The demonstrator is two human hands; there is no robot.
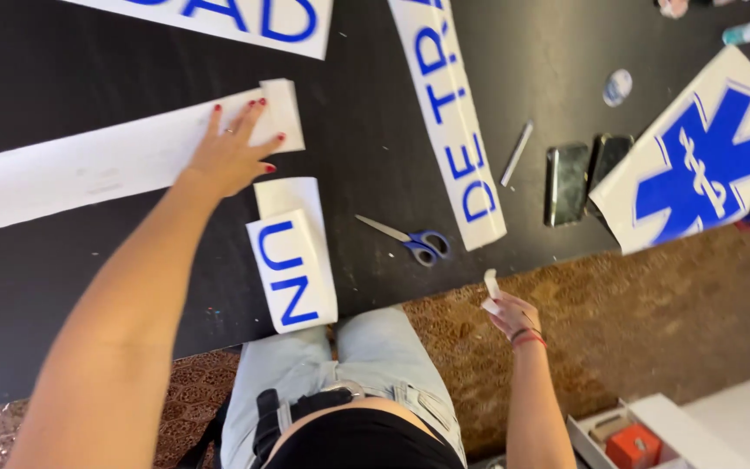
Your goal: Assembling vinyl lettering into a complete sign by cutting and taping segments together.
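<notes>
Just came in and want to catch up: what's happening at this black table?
A person presses the left hand flat on a long white strip on the black table. The right hand holds a small white scrap off the table's edge. Blue-lettered stickers, scissors and two phones lie nearby.

A long white paper strip point(88, 165) with no lettering showing lies across the black table's left side. Just below its right end sits a short white vinyl sheet with blue letters point(292, 265). A white blue-lettered banner strip point(453, 122) runs down the middle, another white blue-lettered sheet point(227, 17) lies at the top edge, and a rounded white decal with a blue six-armed star point(696, 165) rests at right, partly over two dark phones with blank screens point(583, 174). An orange box point(634, 445) sits in a white tray at bottom right.
</notes>
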